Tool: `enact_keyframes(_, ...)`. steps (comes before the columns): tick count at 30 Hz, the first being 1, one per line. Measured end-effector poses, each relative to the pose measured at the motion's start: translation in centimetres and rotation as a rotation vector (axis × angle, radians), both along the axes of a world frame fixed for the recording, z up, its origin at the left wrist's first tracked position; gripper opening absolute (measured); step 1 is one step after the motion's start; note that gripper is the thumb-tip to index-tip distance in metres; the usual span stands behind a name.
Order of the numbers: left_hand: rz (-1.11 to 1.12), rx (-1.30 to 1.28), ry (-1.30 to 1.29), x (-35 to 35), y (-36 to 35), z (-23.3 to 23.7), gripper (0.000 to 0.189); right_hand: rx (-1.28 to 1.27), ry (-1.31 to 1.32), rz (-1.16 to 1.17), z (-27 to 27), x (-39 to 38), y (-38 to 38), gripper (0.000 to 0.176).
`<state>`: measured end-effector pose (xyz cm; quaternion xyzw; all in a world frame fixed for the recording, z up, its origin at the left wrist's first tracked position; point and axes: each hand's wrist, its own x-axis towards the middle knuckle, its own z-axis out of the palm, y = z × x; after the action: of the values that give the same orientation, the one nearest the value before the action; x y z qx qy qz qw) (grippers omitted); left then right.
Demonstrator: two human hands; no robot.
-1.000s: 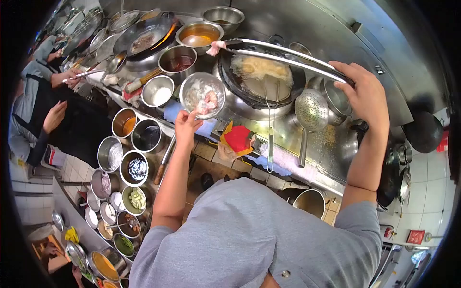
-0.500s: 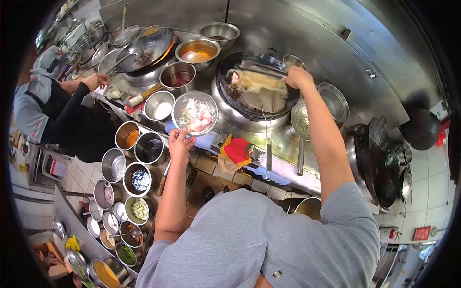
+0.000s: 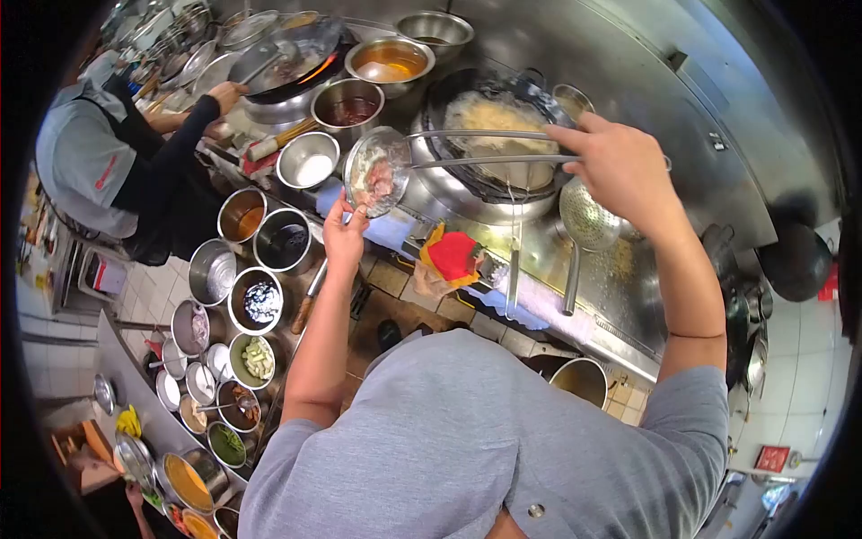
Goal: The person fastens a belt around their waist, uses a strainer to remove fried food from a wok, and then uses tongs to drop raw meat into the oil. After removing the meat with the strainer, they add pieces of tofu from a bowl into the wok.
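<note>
My left hand (image 3: 345, 235) grips the lower rim of a metal bowl (image 3: 388, 151), which is tilted toward the wok and holds pale, floured pieces of meat (image 3: 375, 180). Long metal tongs (image 3: 485, 135) are in my right hand (image 3: 620, 166), their tips reaching the bowl's right side. Behind and below the tongs, a black wok (image 3: 440, 99) contains bubbling oil with pale foam (image 3: 498, 115). A wire skimmer (image 3: 514, 260) rests with its head in the wok and its handle toward me.
A perforated ladle (image 3: 588, 216) lies right of the wok. Red cloth (image 3: 455, 255) sits at the counter edge. Pots of sauces and ingredients (image 3: 256, 303) stand at left. A co-worker (image 3: 99, 162) tends another wok (image 3: 287, 67) at upper left.
The tongs have swung from over the wok to the bowl as my right hand moved right. The bowl has tilted more. The co-worker's arm has reached toward the other wok.
</note>
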<state>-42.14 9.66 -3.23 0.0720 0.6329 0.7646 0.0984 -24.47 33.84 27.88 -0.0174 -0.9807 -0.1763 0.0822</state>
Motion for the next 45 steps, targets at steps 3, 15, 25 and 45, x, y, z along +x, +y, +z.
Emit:
enact_keyframes(3,-0.061,-0.044,0.116,0.7,1.7,1.4,0.021,0.065,0.020,0.078,-1.4,0.1,-0.7,0.024)
enact_keyframes(15,-0.117,0.152,-0.171,0.4,3.6,1.7,0.018,-0.114,0.077,-0.221,0.9,3.4,2.7,0.033)
enact_keyframes(25,-0.077,0.308,-0.422,-0.7,2.2,-0.4,0.021,-0.369,0.098,-0.682,-4.8,-1.7,11.3,0.033)
enact_keyframes(45,-0.061,0.142,-0.281,-1.6,-1.6,0.3,0.015,-0.237,0.225,-0.413,1.0,1.5,5.6,0.033)
